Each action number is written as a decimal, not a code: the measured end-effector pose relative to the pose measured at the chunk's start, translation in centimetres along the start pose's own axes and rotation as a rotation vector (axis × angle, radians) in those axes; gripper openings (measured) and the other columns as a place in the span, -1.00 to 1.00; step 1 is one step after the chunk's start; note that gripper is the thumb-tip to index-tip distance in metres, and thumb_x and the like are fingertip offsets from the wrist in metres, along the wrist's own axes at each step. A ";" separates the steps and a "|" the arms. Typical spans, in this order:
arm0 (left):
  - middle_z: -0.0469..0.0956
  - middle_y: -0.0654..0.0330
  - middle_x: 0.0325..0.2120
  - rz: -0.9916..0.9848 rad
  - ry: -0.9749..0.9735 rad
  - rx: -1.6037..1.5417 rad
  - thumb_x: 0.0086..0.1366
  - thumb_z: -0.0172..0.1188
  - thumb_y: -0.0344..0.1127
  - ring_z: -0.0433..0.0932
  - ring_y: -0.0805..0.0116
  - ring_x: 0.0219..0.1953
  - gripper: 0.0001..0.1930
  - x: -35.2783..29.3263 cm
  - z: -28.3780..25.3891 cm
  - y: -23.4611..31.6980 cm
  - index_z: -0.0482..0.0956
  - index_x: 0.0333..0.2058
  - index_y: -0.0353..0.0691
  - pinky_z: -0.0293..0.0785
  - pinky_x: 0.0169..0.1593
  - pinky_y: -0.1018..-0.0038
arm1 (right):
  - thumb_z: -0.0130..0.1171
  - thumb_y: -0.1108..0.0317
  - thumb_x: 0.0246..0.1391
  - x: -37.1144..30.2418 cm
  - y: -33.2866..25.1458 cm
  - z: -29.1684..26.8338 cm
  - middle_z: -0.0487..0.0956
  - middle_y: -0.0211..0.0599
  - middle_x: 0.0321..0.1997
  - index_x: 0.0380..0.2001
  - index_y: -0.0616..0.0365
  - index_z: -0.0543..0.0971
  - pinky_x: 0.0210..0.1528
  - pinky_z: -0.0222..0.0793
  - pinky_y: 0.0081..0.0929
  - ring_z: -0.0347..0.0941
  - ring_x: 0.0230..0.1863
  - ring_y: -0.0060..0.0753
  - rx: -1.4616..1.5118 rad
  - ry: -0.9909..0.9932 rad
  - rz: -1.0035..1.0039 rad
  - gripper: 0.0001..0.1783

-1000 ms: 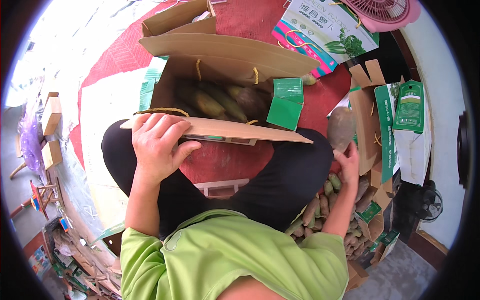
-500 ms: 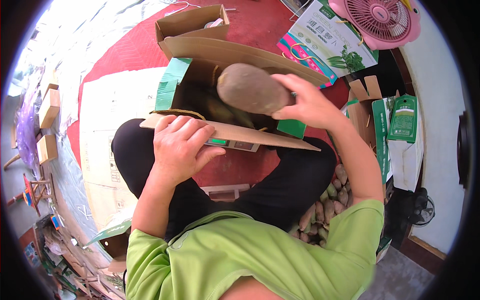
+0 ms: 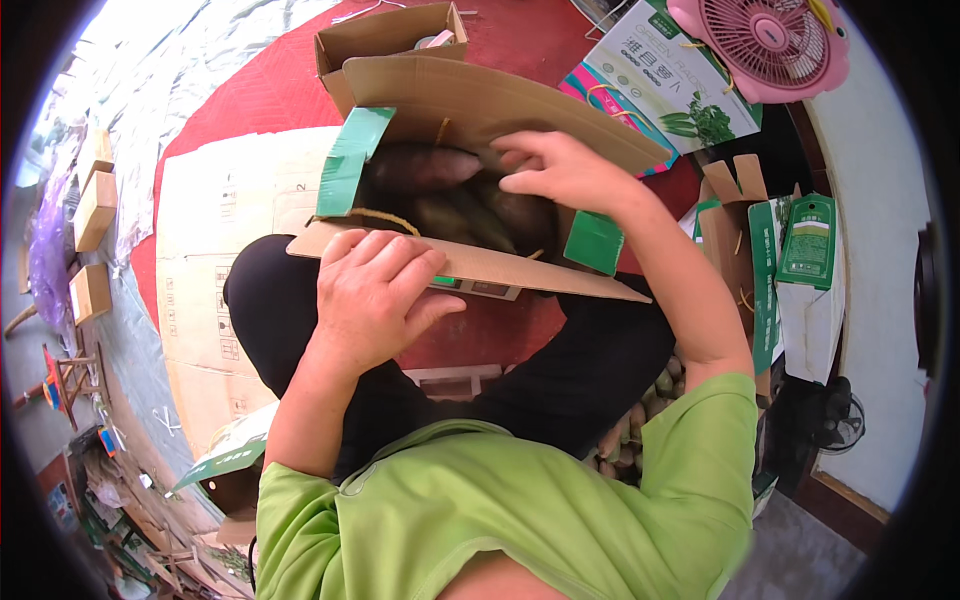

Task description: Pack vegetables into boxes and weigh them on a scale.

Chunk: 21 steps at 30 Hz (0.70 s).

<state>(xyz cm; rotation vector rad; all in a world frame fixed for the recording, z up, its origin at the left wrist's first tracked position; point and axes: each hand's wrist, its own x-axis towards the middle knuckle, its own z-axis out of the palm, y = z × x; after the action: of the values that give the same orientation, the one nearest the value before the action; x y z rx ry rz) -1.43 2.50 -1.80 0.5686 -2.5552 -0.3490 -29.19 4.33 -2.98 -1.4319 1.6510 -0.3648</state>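
Observation:
In front of me a cardboard carton (image 3: pixel 480 88) stands with its flaps up, green on the outer side. Several thick, brownish radishes lie inside, one pinkish-brown radish (image 3: pixel 425 167) on top near the left end; shadow hides the lower ones. My left hand (image 3: pixel 375 295) has its fingers hooked over the near flap (image 3: pixel 545 277), thumb stretched along its outside. Over the carton's right half is my right hand (image 3: pixel 560 178), its fingers apart and nothing in them. A scale (image 3: pixel 490 291) with a green lit display shows under the near flap.
A smaller open box (image 3: pixel 390 45) sits behind the carton. To the right are printed cartons (image 3: pixel 665 85), a pink fan (image 3: pixel 765 45) and another open green-and-white box (image 3: pixel 765 270). Loose radishes (image 3: pixel 630 425) are heaped beside my right knee. Flattened cardboard (image 3: pixel 235 190) lies at left.
My right hand has let go of the large radish it held above the carton; a radish now lies inside at the left. The fingers have opened. My left hand stays on the flap.

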 end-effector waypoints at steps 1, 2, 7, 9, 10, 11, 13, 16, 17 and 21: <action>0.53 0.35 -0.40 0.004 0.004 -0.002 -0.08 0.33 0.02 0.53 0.32 -0.29 -0.62 -0.1 0.0 0.0 0.56 -0.34 -0.08 0.37 -0.14 0.34 | 0.25 0.27 0.02 -1.3 0.0 -0.7 0.52 -0.06 0.04 0.17 0.22 0.38 0.04 0.39 -0.44 0.49 0.01 -0.29 0.105 0.079 -0.001 -0.37; 0.53 0.35 -0.40 0.006 -0.001 -0.006 -0.08 0.33 0.02 0.53 0.32 -0.29 -0.62 -0.1 0.0 0.0 0.56 -0.34 -0.08 0.37 -0.14 0.34 | 0.23 0.31 0.05 -2.7 0.2 -1.4 0.54 -0.14 0.01 0.15 0.22 0.41 0.00 0.40 -0.50 0.50 -0.03 -0.38 0.212 0.159 -0.002 -0.43; 0.55 0.31 -0.37 0.029 -0.012 -0.002 -0.07 0.33 0.02 0.53 0.27 -0.28 -0.62 0.5 0.6 0.2 0.57 -0.34 -0.09 0.37 -0.14 0.32 | 0.20 0.41 0.10 -11.9 4.8 -3.4 0.56 -0.35 -0.09 0.10 0.17 0.46 -0.04 0.36 -0.61 0.47 -0.10 -0.60 0.546 0.623 -0.053 -0.54; 0.57 0.27 -0.36 0.025 -0.020 0.004 -0.05 0.33 0.01 0.53 0.22 -0.26 -0.62 0.7 0.6 0.4 0.58 -0.34 -0.12 0.36 -0.13 0.30 | 0.18 0.36 0.12 -14.9 7.9 -2.7 0.58 -0.37 -0.09 0.09 0.18 0.46 -0.11 0.36 -0.63 0.48 -0.11 -0.61 0.551 0.745 -0.004 -0.56; 0.58 0.25 -0.36 0.029 -0.033 0.027 -0.04 0.33 -0.02 0.54 0.21 -0.26 -0.63 0.7 0.7 0.4 0.59 -0.34 -0.14 0.35 -0.13 0.30 | 0.17 0.33 0.13 -16.5 9.7 -2.1 0.58 -0.37 -0.10 0.08 0.19 0.46 -0.14 0.35 -0.64 0.49 -0.12 -0.61 0.574 0.807 0.045 -0.56; 0.59 0.23 -0.35 0.035 -0.036 0.035 -0.04 0.33 -0.06 0.54 0.20 -0.25 -0.65 0.7 0.7 0.4 0.59 -0.33 -0.15 0.34 -0.13 0.30 | 0.17 0.33 0.13 -18.0 11.4 -1.2 0.58 -0.37 -0.10 0.08 0.19 0.46 -0.14 0.35 -0.64 0.49 -0.12 -0.61 0.581 0.851 0.096 -0.56; 0.59 0.20 -0.34 0.040 -0.038 0.045 0.01 0.31 -0.16 0.55 0.19 -0.24 -0.71 0.6 0.7 0.3 0.60 -0.32 -0.18 0.33 -0.09 0.31 | 0.16 0.30 0.14 -20.4 14.9 1.7 0.60 -0.38 -0.12 0.05 0.16 0.49 -0.17 0.34 -0.66 0.51 -0.16 -0.61 0.617 0.911 0.191 -0.59; 0.60 0.17 -0.32 0.072 -0.039 0.081 0.09 0.27 -0.15 0.55 0.18 -0.22 -0.71 0.3 0.9 0.2 0.62 -0.27 -0.20 0.34 -0.07 0.34 | 0.20 0.26 0.13 -24.2 22.3 8.0 0.60 -0.41 -0.11 0.05 0.12 0.49 -0.17 0.36 -0.62 0.50 -0.17 -0.61 0.664 0.911 0.374 -0.58; 0.60 0.17 -0.32 0.082 -0.043 0.078 0.12 0.25 -0.13 0.56 0.19 -0.23 -0.70 0.1 1.1 0.2 0.62 -0.26 -0.21 0.33 -0.07 0.35 | 0.20 0.27 0.12 -25.6 24.2 10.5 0.60 -0.43 -0.13 0.05 0.13 0.49 -0.19 0.37 -0.59 0.49 -0.19 -0.62 0.657 0.915 0.494 -0.58; 0.61 0.17 -0.33 0.132 -0.036 0.084 0.25 0.15 -0.06 0.56 0.22 -0.25 -0.67 0.2 1.9 0.2 0.61 -0.24 -0.23 0.33 -0.08 0.38 | 0.22 0.28 0.08 -30.9 30.6 20.7 0.59 -0.47 -0.20 -0.02 0.12 0.55 -0.28 0.39 -0.53 0.46 -0.23 -0.63 0.734 0.903 0.917 -0.62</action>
<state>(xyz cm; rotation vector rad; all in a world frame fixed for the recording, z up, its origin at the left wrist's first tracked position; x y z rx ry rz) -2.65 2.89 -3.28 0.4238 -2.6358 -0.2078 -34.99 47.64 -23.21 0.1632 2.2921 -1.0115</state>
